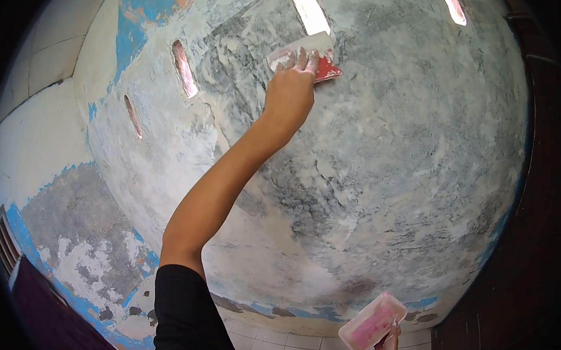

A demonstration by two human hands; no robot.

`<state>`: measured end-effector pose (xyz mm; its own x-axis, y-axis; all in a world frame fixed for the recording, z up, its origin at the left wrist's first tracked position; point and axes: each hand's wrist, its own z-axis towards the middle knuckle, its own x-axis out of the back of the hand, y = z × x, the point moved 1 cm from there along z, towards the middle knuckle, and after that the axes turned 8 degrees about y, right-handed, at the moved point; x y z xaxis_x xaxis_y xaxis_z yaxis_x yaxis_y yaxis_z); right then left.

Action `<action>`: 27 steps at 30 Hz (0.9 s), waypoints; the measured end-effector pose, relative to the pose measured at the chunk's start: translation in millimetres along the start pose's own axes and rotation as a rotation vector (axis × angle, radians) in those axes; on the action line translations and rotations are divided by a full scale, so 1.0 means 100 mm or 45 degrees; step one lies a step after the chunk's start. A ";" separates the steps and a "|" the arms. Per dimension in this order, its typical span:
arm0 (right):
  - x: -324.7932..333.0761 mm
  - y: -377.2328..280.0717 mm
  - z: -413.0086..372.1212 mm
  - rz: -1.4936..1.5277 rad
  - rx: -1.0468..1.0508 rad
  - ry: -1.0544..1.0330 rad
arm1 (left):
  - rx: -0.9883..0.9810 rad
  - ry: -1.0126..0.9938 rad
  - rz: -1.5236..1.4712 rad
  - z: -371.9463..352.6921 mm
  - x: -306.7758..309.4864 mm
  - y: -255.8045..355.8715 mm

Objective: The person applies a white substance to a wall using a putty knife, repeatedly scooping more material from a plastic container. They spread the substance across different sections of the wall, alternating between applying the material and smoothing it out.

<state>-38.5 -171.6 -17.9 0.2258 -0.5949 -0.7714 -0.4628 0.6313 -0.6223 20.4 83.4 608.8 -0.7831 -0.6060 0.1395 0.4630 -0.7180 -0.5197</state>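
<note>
My left hand [292, 87] is raised to the wall [392, 145], its fingers closed on a putty spreader. The putty spreader [318, 43] has a pale, smeared blade and a red part at its lower right; it lies against the wall just below a bright slot. White paste marks the fingers. At the bottom right, my right hand [390, 343] grips a pink rectangular tray [369, 324] by its right side. The tray has a pale rim and whitish smears. Most of that hand is hidden or out of frame.
Narrow slots [184, 70] pierce the grey, patchily plastered wall. Blue paint [130, 41] shows at the left. A dark purple cloth [45, 313] hangs at the lower left, and dark brown panelling [544, 182] stands at the right. White floor tiles [269, 347] lie below.
</note>
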 end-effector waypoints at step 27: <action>0.29 0.09 0.14 -0.042 0.195 -0.002 | 0.086 0.401 -0.311 0.71 0.39 -0.57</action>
<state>-23.8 -176.6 -47.9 0.2400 -0.6161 -0.7502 -0.3192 0.6797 -0.6604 -7.6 76.8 703.6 -0.9575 -0.2877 -0.0183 0.2654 -0.8550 -0.4455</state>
